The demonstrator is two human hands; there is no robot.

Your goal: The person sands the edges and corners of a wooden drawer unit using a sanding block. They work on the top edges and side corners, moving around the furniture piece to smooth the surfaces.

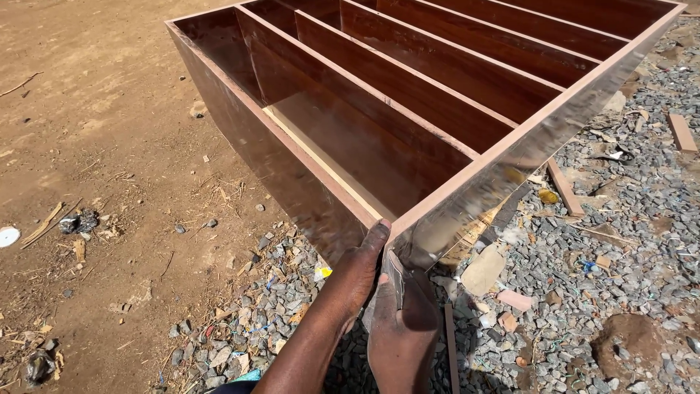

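A large dark-brown laminated wooden cabinet [437,95] with several shelf dividers lies open-side up on the ground. Its near corner points at me. A clear, shiny protective film [510,164] covers its right outer side. My left hand [356,276] presses against the near corner, thumb up on the rim. My right hand [401,328] is just below the corner, its fingers closed on a loose flap of the film [394,281] that hangs off the panel's end.
Bare brown dirt [109,146] with litter lies to the left. Grey gravel [627,241] with wood offcuts [565,188] and scraps spreads under and to the right of the cabinet. A white disc [7,236] lies at the far left.
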